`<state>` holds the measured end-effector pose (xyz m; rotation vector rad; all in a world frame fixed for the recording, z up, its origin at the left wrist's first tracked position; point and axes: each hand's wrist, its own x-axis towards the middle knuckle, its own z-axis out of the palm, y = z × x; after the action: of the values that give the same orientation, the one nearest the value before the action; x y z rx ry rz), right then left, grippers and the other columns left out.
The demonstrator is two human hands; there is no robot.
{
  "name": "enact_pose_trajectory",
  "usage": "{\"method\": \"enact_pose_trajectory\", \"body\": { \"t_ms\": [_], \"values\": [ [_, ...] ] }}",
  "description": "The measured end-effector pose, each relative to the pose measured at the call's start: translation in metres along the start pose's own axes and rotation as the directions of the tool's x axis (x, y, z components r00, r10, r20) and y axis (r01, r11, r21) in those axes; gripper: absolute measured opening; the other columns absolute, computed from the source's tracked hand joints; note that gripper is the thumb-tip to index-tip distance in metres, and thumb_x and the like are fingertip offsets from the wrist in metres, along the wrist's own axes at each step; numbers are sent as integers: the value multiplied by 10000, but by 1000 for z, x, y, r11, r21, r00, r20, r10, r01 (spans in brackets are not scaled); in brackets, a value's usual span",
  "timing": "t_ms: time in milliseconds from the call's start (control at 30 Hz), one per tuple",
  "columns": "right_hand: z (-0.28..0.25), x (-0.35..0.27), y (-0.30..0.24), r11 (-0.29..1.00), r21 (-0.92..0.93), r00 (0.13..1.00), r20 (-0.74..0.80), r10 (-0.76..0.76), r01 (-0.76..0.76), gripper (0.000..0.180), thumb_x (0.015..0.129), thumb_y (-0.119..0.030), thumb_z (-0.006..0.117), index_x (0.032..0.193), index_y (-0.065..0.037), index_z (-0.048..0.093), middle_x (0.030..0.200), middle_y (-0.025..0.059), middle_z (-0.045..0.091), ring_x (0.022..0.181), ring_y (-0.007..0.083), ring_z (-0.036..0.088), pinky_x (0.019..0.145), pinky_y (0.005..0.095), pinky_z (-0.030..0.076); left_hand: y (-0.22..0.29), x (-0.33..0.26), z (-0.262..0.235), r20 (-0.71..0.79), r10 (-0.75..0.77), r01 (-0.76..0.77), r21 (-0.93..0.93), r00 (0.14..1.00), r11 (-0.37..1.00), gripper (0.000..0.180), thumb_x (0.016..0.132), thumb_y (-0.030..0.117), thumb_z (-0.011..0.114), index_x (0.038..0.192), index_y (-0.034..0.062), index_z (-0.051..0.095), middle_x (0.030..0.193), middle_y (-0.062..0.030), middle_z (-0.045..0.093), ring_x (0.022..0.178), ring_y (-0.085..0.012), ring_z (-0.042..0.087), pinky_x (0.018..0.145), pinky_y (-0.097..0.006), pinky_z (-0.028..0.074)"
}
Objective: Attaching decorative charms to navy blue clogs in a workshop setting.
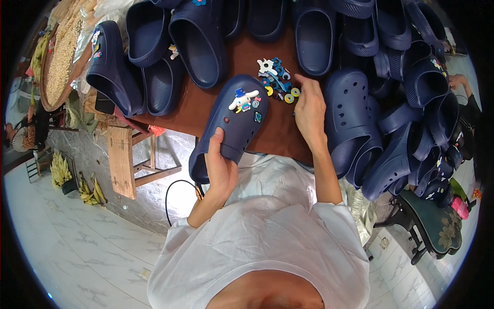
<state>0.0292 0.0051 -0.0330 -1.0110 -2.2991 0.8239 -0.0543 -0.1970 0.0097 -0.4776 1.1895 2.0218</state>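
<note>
My left hand (222,167) grips a navy foam clog (234,121) by its heel end, thumb on top and toe pointing away from me. Several shoe charms are fixed in the clog's upper: a white long-eared character charm (244,100) with a blue hat, a swirl and a planet among them. Other holes in it are bare. To its right, my right hand (311,110) is over the brown tabletop, fingers extended, beside a small pile of loose charms (277,74). Nothing shows in that hand, though its palm side is hidden.
Navy clogs (315,41) line the table's far side and heap up on the right (393,159). A decorated clog (110,67) stands at the left. Beyond it lies a round tray of pale kernels (62,59). A wooden stool (122,162) and a dark chair (429,224) flank me.
</note>
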Motion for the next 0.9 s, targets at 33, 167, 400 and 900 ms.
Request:
{"method": "enact_pose_trajectory", "body": {
  "t_ms": [33, 167, 400, 900],
  "values": [
    [-2, 0, -1, 999, 37, 997, -75, -2, 5, 311, 893, 69, 459, 1162, 14, 606, 1103, 202, 608, 1005, 373, 610, 876, 441, 486, 0, 0, 0, -2, -3, 3, 3, 1000, 1000, 462, 958, 280, 585, 1314, 2, 487, 1309, -136, 569, 1197, -251, 574, 1024, -403, 466],
    [-11, -1, -5, 996, 75, 996, -75, 44, -38, 237, 929, 28, 483, 1118, -7, 622, 1071, 180, 611, 914, 332, 640, 822, 426, 501, 1, 0, 1, -3, -13, 13, 9, 1000, 1000, 469, 957, 284, 585, 1317, 1, 484, 1311, -137, 568, 1200, -251, 573, 1026, -404, 463],
    [7, 5, -4, 997, -52, 999, 1, -53, 53, 211, 835, -101, 714, 1022, -38, 638, 938, 122, 589, 843, 293, 593, 748, 407, 478, 1, -2, 4, 1, -3, 2, 23, 1000, 1000, 482, 946, 275, 601, 1324, 4, 475, 1319, -143, 562, 1196, -247, 576, 1029, -400, 462],
    [8, 4, 0, 999, -22, 998, 62, 29, -28, 97, 876, -90, 644, 941, -24, 615, 877, 140, 579, 796, 319, 615, 696, 435, 483, 3, -4, 3, -47, -14, 11, -46, 999, 999, 454, 961, 270, 576, 1313, -1, 482, 1301, -133, 572, 1175, -248, 587, 1016, -407, 476]
  ]
}}
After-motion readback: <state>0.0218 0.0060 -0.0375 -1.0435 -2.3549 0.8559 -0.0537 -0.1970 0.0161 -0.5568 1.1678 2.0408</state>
